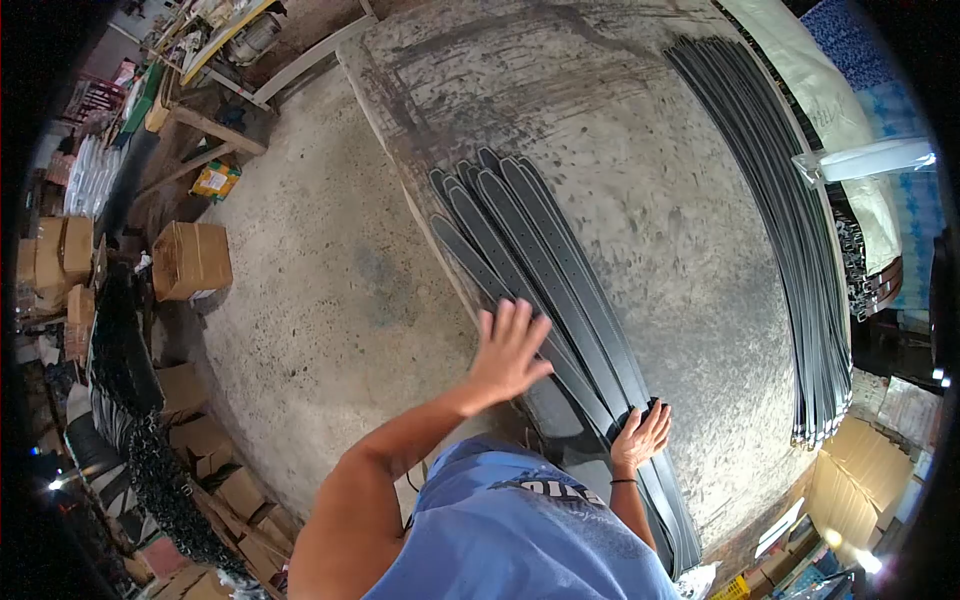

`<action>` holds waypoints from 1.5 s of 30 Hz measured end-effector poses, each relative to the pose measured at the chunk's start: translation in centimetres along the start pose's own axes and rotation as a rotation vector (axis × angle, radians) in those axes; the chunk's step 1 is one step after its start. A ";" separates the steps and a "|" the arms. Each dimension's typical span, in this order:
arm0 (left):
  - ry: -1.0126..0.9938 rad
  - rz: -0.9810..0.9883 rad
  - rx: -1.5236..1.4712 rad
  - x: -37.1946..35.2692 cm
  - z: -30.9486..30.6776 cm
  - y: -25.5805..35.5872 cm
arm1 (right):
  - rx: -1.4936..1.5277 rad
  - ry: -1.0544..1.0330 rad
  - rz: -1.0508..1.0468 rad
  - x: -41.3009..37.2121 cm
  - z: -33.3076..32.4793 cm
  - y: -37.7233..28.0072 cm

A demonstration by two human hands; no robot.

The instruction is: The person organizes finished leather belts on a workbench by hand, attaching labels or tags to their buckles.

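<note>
Several dark leather belts (545, 235) lie fanned out along the near edge of the worktable, their rounded, hole-punched ends pointing away from me. My left hand (510, 350) hovers over the left side of the fan, slightly blurred, with fingers spread and nothing held. Farther down the same belts, my right hand (641, 438) rests on the straps, its fingers stretched out across them. Below that hand the straps run on toward my right side, partly hidden by my arm and blue shirt.
A long bundle of dark belts (760, 200) lies along the far side of the stained worktable (670, 250), buckles toward the lower right. Clear plastic wrap (870, 160) juts over that edge. On the floor at left stand a cardboard box (192, 260) and piled black strips (165, 490).
</note>
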State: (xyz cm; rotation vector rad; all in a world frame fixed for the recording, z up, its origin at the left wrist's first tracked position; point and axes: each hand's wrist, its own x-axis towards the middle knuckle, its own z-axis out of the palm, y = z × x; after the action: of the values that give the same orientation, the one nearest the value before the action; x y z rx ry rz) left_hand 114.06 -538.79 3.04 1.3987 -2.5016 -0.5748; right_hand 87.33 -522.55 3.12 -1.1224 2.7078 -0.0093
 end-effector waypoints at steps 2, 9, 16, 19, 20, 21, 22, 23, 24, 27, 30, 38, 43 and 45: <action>0.061 0.162 -0.019 0.5 0.5 1.5 | -0.004 -0.004 0.003 0.1 -0.2 -0.3; 0.146 -0.217 0.173 12.9 -3.6 -5.4 | -0.013 -0.034 0.032 0.4 -0.5 -0.6; 0.017 -0.214 0.137 10.9 -3.2 -3.4 | -0.003 -0.077 0.067 0.1 -0.7 -0.7; 0.135 -0.266 0.191 14.1 -3.9 -7.2 | 0.001 -0.069 0.049 -0.3 -0.5 -0.5; 0.144 -0.309 0.225 15.0 -3.9 -8.1 | 0.005 -0.056 0.034 0.0 -0.5 -0.5; 0.138 -0.346 0.183 15.8 -4.5 -8.8 | 0.010 -0.044 0.028 0.5 -0.6 -0.7; 0.172 -0.398 0.128 16.5 -5.0 -10.2 | 0.004 -0.061 0.043 0.2 -0.8 -0.7; 0.161 -0.478 0.144 17.0 -5.7 -12.1 | 0.000 -0.079 0.055 0.1 -0.8 -0.7; 0.134 -0.633 0.201 17.4 -7.5 -13.2 | 0.009 -0.084 0.053 0.1 -1.1 -0.9; 0.319 -0.775 0.200 16.2 -8.5 -17.4 | 0.020 -0.077 0.046 0.0 -1.2 -1.0; 0.256 -0.714 -0.019 16.0 -9.3 -16.5 | 0.009 -0.088 0.057 0.0 -1.2 -1.0; 0.028 -0.562 -0.087 15.2 -7.4 -13.1 | -0.003 -0.112 0.062 0.2 -0.9 -0.7; 0.121 -0.650 -0.081 16.2 -6.3 -11.7 | 0.021 -0.093 0.050 -0.1 -0.9 -0.6; 0.146 -0.721 -0.060 16.9 -6.1 -11.5 | 0.019 -0.090 0.044 0.1 -1.0 -0.8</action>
State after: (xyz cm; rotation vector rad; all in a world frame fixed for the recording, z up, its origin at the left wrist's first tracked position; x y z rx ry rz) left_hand 116.27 -559.96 3.50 2.2196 -1.8029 -0.6231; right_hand 87.59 -523.24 4.17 -1.0327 2.6465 0.0216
